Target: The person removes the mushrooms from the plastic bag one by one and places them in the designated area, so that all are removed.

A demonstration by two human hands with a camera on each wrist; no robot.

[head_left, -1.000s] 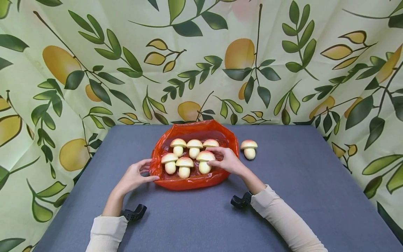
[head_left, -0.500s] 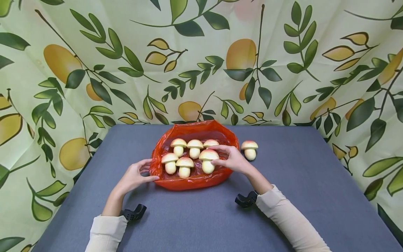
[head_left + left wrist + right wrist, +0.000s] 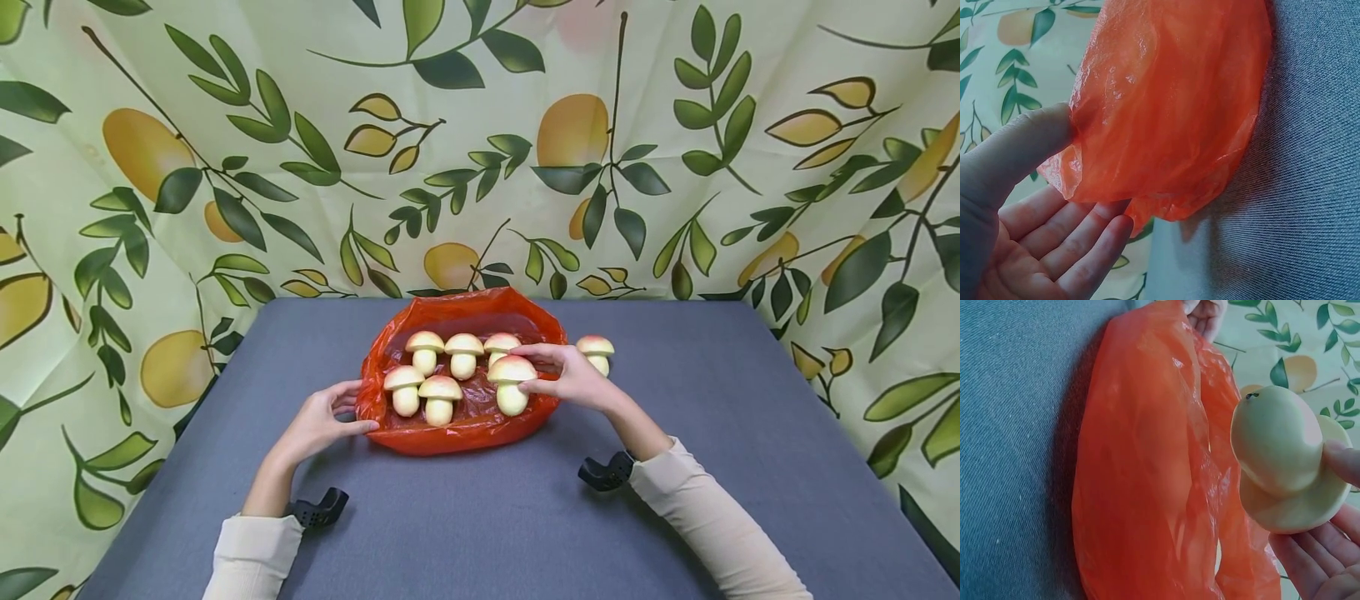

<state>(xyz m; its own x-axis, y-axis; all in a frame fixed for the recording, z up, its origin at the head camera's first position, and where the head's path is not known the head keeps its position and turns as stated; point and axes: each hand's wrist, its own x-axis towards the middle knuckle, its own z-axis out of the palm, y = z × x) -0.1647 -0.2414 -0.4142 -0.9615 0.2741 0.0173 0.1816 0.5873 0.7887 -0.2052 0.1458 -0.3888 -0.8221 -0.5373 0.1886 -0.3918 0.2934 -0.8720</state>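
A red plastic bag [image 3: 457, 442] lies with its mouth spread wide, and several toy mushrooms [image 3: 464, 354] with pinkish caps and cream stems sit in it. At its left edge my left hand [image 3: 318, 421] pinches the thin rim between thumb and fingers, as the left wrist view also shows. My right hand [image 3: 573, 375] holds one mushroom [image 3: 512, 392] by thumb and fingers over the bag's right part. In the right wrist view this mushroom [image 3: 1279, 444] appears beside the bag's mouth, raised clear of the plastic. Another mushroom [image 3: 597, 352] stands outside, right of the bag, partly hidden by my right hand.
The bag stands toward the back of a grey-blue cloth-covered table [image 3: 465, 533]. A hanging cloth [image 3: 480, 125] printed with leaves and fruit encloses the back and sides. A black wrist camera mount [image 3: 607, 472] juts from the right wrist, another [image 3: 321, 508] from the left.
My right hand has moved right, carrying the mushroom away from the others toward the bag's right edge. My left hand has kept its place on the bag.
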